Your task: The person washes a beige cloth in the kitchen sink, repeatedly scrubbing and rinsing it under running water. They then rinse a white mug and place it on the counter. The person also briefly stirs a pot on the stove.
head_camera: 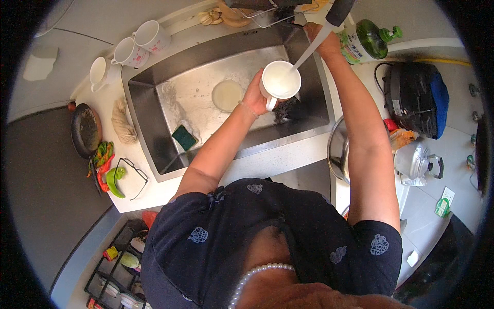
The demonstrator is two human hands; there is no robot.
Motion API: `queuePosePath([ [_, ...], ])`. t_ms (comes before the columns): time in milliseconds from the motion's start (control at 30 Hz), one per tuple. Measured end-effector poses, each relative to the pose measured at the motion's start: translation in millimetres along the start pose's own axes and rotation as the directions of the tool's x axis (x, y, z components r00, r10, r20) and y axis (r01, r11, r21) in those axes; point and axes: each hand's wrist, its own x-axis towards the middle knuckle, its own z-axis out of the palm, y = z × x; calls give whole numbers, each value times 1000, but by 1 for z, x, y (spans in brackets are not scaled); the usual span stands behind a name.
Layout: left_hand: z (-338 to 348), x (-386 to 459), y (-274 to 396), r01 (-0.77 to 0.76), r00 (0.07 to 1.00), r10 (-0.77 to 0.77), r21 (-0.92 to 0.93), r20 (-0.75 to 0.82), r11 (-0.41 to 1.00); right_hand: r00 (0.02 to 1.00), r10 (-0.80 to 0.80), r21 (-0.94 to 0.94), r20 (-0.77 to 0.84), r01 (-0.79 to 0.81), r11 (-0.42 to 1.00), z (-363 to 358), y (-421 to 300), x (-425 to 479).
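My left hand (255,94) grips a white mug (266,85) over the steel sink (154,116). A stream of water (314,45) runs from the dark spout of the faucet (339,12) into the mug, which holds cloudy liquid. My right hand (322,38) is at the sink's far right corner behind the spout; its fingers are partly hidden, and what they touch cannot be made out. On the sink floor lie a round pale disc or dish (227,95), a green scouring sponge (185,138) and a dark mesh scrubber (285,110).
Mugs (130,53) and a white cup (98,73) stand at the back left. A cloth (123,121), frying pan (85,129), glasses (133,168) and peppers (115,183) lie left. Right are a green soap bottle (366,40), steel bowl (337,150) and kettle (413,162).
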Motion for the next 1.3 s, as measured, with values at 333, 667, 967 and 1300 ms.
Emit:
queuePosePath([
  [333, 1, 12, 9, -80, 993, 80, 2, -85, 997, 999, 2, 21, -48, -1, 1000, 14, 20, 25],
  [667, 10, 4, 0, -86, 969, 115, 139, -219, 987, 878, 284, 524, -386, -45, 851, -15, -11, -36],
  [967, 63, -14, -58, -52, 982, 82, 178, -167, 983, 906, 411, 977, 106, -172, 127, -57, -90, -283],
  [1300, 96, -35, -220, 356, 924, -382, 338, 9, 871, 854, 502, 976, 136, -27, -218, -118, -52, -430],
])
